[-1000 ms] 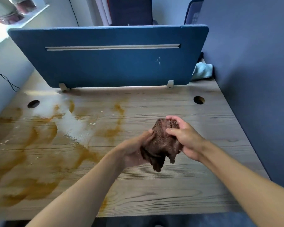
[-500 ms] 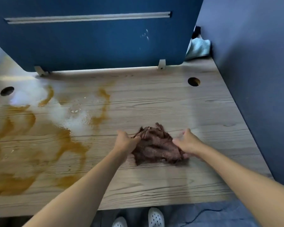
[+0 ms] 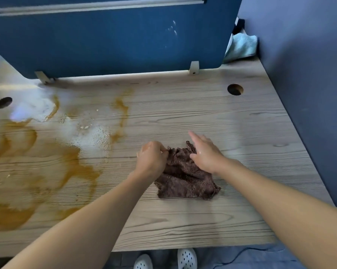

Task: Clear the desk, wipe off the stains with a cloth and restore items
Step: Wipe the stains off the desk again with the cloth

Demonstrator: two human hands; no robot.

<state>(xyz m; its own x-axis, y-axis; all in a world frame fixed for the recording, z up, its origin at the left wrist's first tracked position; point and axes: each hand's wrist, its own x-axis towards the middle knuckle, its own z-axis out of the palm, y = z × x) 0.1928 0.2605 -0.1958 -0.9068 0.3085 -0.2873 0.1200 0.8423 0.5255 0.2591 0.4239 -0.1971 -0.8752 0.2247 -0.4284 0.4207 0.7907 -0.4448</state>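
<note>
A dark brown cloth [image 3: 185, 181] lies partly spread on the wooden desk [image 3: 212, 117], right of centre. My left hand [image 3: 151, 157] pinches its upper left edge with curled fingers. On the cloth's upper right part rests my right hand [image 3: 205, 152], its fingers straight and pointing away from me. Orange-brown stains [image 3: 47, 164] with a pale wet patch [image 3: 90, 134] cover the left half of the desk.
A blue divider panel [image 3: 109, 35] stands along the back edge on two brackets. A grey-blue wall [image 3: 309, 74] closes the right side. A light blue cloth [image 3: 241, 45] sits in the back right corner. Cable holes at back left [image 3: 4, 102] and back right [image 3: 235, 89].
The bunched cloth was held in the air by both hands, then set down on the desk. Now it lies flatter, with my left hand at its edge and my right hand on top.
</note>
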